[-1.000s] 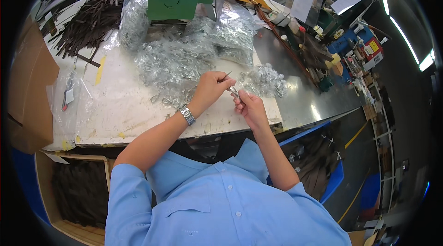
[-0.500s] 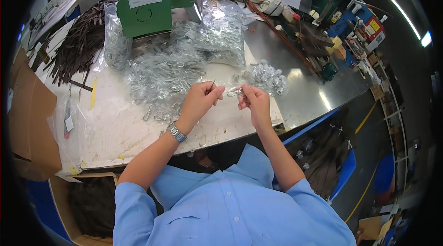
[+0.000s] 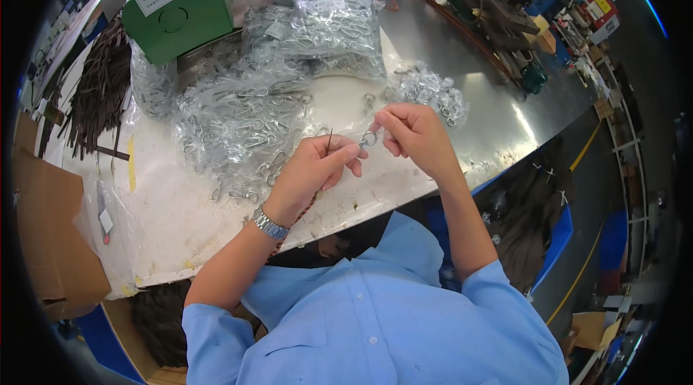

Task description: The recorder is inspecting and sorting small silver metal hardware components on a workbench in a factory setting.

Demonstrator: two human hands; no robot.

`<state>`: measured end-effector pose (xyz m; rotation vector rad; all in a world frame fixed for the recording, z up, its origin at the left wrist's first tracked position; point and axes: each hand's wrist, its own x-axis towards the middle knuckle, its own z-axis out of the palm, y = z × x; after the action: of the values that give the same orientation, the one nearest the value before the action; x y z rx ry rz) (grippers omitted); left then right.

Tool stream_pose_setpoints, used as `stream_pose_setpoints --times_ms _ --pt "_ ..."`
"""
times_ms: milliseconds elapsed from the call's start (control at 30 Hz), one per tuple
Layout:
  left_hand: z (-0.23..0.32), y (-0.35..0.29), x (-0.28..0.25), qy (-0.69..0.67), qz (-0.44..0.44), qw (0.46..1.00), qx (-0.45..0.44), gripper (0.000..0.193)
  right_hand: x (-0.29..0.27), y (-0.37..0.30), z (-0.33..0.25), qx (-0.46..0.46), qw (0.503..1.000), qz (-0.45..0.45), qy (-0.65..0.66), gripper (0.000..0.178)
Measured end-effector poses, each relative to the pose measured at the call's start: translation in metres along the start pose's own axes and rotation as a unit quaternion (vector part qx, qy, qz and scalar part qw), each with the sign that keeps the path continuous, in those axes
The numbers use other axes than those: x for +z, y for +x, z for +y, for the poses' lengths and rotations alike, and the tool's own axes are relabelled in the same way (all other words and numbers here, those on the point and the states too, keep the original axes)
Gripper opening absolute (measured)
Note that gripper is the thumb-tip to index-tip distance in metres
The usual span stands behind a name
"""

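Left hand: the bare left hand (image 3: 317, 168) is pinching a small silver metal ring piece (image 3: 369, 138) between thumb and fingers, while a thin dark pointed tool (image 3: 330, 142) is sticking up from it.
Ring piece: it is sitting between the hands, over the near part of the stained white worktop (image 3: 166, 233).
Right hand: the bare right hand (image 3: 417, 141) is curling, thumb and forefinger meeting just beside the ring; whether they are grasping anything, I cannot tell.
Left wrist: a silver metal-link watch (image 3: 271, 224) is circling it.
Clips: a broad heap of plastic-wrapped silver clips (image 3: 238, 110) is lying left of the hands; a smaller clear-wrapped pile (image 3: 433, 92) is lying beyond the right hand.
Far side: a boxy green machine (image 3: 177, 6) is standing left of a bulging clear plastic bag (image 3: 339, 20).
Far left: dark brown flat strips (image 3: 97, 89) are lying bunched.
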<state>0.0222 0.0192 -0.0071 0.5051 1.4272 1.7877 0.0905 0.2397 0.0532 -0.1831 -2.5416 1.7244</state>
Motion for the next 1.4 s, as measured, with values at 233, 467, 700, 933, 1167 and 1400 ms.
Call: stream_pose_setpoints --times_ms 233,467,700,933,1167,1400 --pt "-0.004 -0.004 0.004 -0.029 0.021 0.999 0.017 0.029 0.055 -0.020 0.036 0.044 0.955 0.063 0.287 0.037" --pt "-0.001 -0.002 -0.001 -0.012 0.001 1.000 0.014 0.028 0.062 -0.016 0.045 0.027 0.939 0.063 0.337 0.042" --pt "0.004 -0.005 0.003 0.030 0.017 0.999 0.009 0.024 0.059 -0.013 0.044 0.001 0.963 0.000 0.268 0.040" --pt "-0.003 -0.003 -0.002 -0.021 0.000 1.000 0.013 0.019 0.062 -0.015 0.050 0.040 0.940 -0.010 0.338 0.044" --pt "0.008 -0.009 0.004 -0.036 0.009 0.999 -0.023 0.018 0.048 -0.009 0.047 0.038 0.922 0.116 0.367 0.044" --pt "0.012 -0.011 0.006 0.046 0.012 0.999 0.000 0.020 0.057 -0.011 0.047 0.053 0.927 0.122 0.351 0.042"
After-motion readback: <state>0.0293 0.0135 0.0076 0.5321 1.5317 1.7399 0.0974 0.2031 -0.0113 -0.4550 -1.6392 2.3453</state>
